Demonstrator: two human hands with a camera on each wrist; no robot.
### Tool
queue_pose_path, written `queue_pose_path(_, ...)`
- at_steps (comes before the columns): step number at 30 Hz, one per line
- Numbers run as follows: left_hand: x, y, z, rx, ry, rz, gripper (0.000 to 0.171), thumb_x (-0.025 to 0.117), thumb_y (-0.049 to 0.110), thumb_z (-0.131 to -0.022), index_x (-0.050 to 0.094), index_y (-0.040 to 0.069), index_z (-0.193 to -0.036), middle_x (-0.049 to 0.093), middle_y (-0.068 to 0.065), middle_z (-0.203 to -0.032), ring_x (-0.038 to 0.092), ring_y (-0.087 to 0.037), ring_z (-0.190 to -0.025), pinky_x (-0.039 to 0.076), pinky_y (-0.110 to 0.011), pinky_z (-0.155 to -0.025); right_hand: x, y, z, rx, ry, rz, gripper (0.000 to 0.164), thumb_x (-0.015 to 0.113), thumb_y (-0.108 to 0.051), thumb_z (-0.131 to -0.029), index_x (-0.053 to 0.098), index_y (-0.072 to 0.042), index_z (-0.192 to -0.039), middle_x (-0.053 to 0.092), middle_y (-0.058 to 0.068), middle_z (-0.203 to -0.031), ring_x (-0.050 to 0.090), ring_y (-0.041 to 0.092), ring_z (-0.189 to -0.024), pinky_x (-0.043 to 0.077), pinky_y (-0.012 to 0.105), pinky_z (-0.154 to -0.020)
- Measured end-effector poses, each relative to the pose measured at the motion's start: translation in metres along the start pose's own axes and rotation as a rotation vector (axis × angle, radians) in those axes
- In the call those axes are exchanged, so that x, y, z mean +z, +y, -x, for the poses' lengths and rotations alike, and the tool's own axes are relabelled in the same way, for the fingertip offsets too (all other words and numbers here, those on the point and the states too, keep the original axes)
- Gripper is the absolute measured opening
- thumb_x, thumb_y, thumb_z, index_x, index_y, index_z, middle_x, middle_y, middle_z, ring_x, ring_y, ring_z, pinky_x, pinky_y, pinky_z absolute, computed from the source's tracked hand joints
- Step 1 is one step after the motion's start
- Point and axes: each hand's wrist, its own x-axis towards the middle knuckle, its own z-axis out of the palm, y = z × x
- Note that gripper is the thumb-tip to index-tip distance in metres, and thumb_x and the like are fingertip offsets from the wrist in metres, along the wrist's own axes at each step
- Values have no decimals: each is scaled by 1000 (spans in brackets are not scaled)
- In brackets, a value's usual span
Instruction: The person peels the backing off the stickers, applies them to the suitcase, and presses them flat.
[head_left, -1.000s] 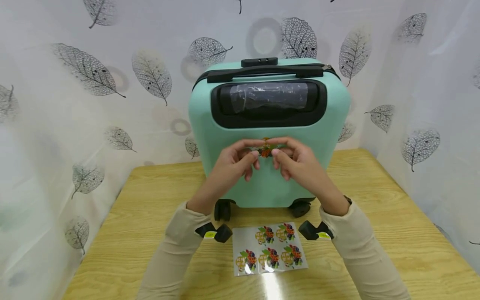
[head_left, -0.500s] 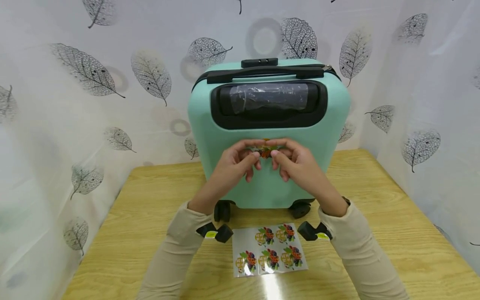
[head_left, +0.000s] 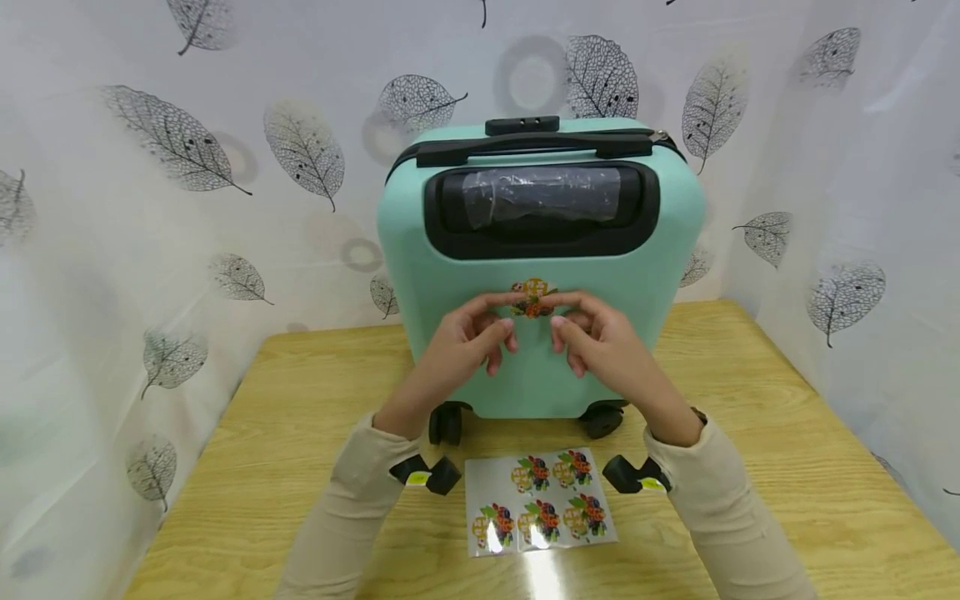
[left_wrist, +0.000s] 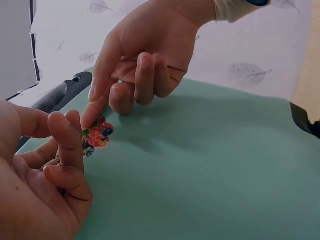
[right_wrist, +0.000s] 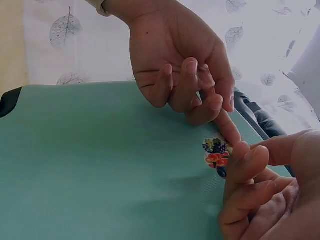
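Note:
A mint-green suitcase (head_left: pixel 487 387) stands upright on the wooden table, its front towards me. Stuck on that front, below the black handle recess, is a small round sticker (head_left: pixel 534 287) printed with colourful fruit. My left hand (head_left: pixel 467 337) touches the sticker's left side with an outstretched index fingertip. From the other side my right hand (head_left: pixel 606 340) does the same, so the two index fingertips almost meet on it. The remaining fingers of both hands bend loosely and hold nothing. In the wrist views the fruit print (left_wrist: pixel 99 134) shows partly, the rest hidden behind fingers.
A sticker sheet (head_left: pixel 487 477) with several fruit stickers lies on the table (head_left: pixel 300 467) in front of the suitcase, between my forearms. Black wheels (head_left: pixel 602 421) support the suitcase. A leaf-patterned curtain (head_left: pixel 315 242) hangs behind and along both sides.
Both index fingertips have slid slightly down and apart on the sticker, and the thumbs have moved away from it. More of the sticker's upper part now shows. The suitcase and sheet stay put.

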Motion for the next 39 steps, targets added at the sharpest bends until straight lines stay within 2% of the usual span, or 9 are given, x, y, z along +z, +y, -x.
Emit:
queue_pose_path(4, 0, -7, 4, -11, -15, 6, 36, 48, 9, -100, 51, 5, -136, 60, 3, -79, 49, -10, -53, 46, -26, -54, 2, 5, 3, 20, -10, 1, 31, 50, -21, -101, 54, -11, -131, 58, 18, -79, 49, 15, -48, 42, 35, -44)
queue_pose_path(11, 3, -19, 9, -40, -49, 18, 38, 48, 10, -100, 49, 5, -137, 60, 5, -79, 49, -10, -54, 46, -26, -55, 8, 15, 7, 33, -38, -14, 34, 49, -19, -101, 52, -7, -133, 59, 16, -79, 48, 19, -48, 42, 32, -44)
queue_pose_path(19, 7, -26, 11, -64, -51, 46, 38, 48, 9, -100, 48, 3, -138, 61, 6, -78, 50, -8, -53, 45, -24, -54, 12, 24, 7, 26, -62, -25, 33, 48, -16, -101, 52, -6, -132, 58, 16, -79, 47, 18, -47, 42, 31, -44)
queue_pose_path(25, 2, -22, 9, -27, -42, 16, 38, 47, 7, -100, 49, 1, -137, 62, 7, -77, 51, -8, -51, 47, -26, -53, 7, 18, 4, 10, -48, -38, 33, 47, -15, -101, 52, -5, -132, 60, 12, -78, 47, 22, -47, 41, 35, -42)
queue_pose_path(29, -3, -15, 6, 4, -33, 1, 37, 47, 7, -100, 50, -1, -136, 62, 6, -77, 50, -9, -51, 47, -26, -53, 2, 10, 2, 2, -38, -40, 33, 46, -14, -101, 52, -6, -132, 62, 7, -77, 48, 19, -46, 41, 36, -43)
queue_pose_path(33, -5, -8, 3, 13, -39, -16, 38, 47, 8, -100, 49, 0, -136, 61, 4, -79, 50, -10, -52, 48, -27, -54, -2, 3, 1, 5, -33, -37, 33, 45, -14, -100, 52, -6, -131, 63, 0, -75, 49, 16, -46, 43, 37, -44)
queue_pose_path(39, -7, 0, 1, 21, -23, -28, 37, 47, 7, -99, 50, 0, -136, 61, 4, -79, 51, -10, -53, 48, -27, -54, -8, -4, 0, -36, -19, -69, 33, 47, -15, -101, 51, -1, -130, 63, -2, -74, 49, 17, -45, 41, 34, -43)
